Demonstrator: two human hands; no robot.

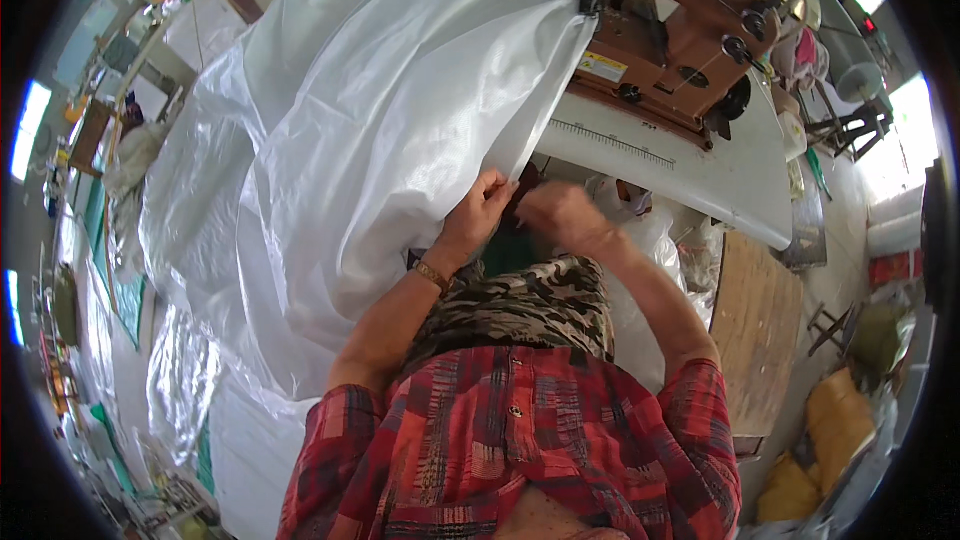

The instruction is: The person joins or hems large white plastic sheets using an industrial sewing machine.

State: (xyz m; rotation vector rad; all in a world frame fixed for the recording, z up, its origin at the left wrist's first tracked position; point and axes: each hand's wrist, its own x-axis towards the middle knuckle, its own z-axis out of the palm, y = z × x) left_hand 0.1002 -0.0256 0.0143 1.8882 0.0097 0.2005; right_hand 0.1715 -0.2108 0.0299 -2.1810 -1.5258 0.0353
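A big sheet of white woven plastic fabric (330, 130) spreads over the table and hangs off its left side. Its far edge sits under the needle of a brown sewing machine (680, 20). My left hand (482, 208) pinches the near edge of the fabric just below the table's front edge. My right hand (560, 215) is closed right beside it, over my lap; what it grips is hidden. A gold watch band (432, 275) circles my left wrist.
The white machine table (700, 175) carries a ruler strip along its front. A wooden board (755, 325) stands to my right, with yellow sacks (835, 420) on the floor beyond. More white fabric (190, 380) lies piled on the floor at left.
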